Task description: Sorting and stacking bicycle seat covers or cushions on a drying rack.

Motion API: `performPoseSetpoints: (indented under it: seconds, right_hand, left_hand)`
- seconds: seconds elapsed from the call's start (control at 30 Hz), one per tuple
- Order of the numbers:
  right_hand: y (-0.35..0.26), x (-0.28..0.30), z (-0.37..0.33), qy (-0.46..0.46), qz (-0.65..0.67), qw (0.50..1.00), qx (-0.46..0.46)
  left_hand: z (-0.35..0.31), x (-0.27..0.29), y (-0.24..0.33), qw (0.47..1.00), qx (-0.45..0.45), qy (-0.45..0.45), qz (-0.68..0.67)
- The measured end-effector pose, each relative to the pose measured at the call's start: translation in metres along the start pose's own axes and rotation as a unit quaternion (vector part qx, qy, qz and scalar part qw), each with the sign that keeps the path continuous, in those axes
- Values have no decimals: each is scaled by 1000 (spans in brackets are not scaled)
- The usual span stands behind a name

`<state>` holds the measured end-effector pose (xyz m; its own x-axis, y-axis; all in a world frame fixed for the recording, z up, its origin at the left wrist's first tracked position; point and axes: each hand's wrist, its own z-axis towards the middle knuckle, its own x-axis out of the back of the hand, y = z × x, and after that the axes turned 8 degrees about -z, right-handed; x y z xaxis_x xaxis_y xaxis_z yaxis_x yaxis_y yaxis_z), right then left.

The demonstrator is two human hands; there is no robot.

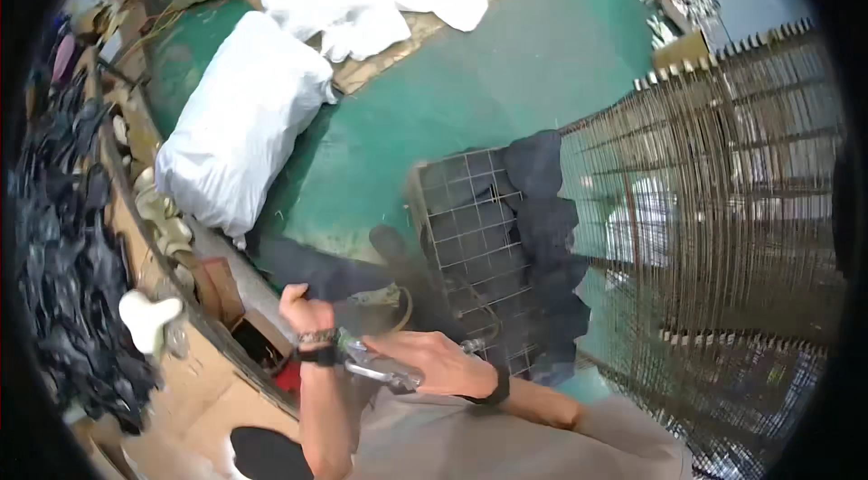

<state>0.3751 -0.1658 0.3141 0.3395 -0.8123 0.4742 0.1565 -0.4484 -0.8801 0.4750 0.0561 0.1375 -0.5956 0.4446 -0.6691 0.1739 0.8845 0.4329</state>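
My left hand (306,306) is raised in front of me with its fingers curled closed; what is inside them, if anything, does not show. A patterned bracelet and a black band (321,355) circle its wrist. My right hand (443,364) reaches across to the left forearm, over a shiny metal tool (384,375) that lies by the wrist. Its fingers appear to close on this tool, whose exact kind is blurred. Just beyond the hands stands a wire-grid frame (475,231) with dark pieces (547,209) along its right side.
Left of me a brown worktable (203,381) bears a heap of black glove-like pieces (77,254) and a white knobbed piece (146,322). A stuffed white sack (240,118) and more white bags (362,5) lie on the green floor. A tall rack of thin rods (705,182) stands at right.
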Motion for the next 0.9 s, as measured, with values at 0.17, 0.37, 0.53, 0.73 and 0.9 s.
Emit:
performPoseSetpoints:
  seconds: [0.17,0.37,0.53,0.73,0.9]
  right_hand:
    - [58,36,-21,106,31,988,-110]
    - [105,49,-50,169,17,949,-264]
    - [152,31,-69,197,22,909,-367]
    - [190,13,-68,167,29,895,-413]
    - [200,-7,-69,162,-7,896,-414]
  left_hand:
    - [61,-108,-138,980,182,-78,-28]
    - [85,-165,-261,961,253,-102,-32]
    - [154,-61,-381,954,286,-93,-5]
    - [235,41,-476,876,239,2,420]
    - [249,84,-491,839,95,-139,518]
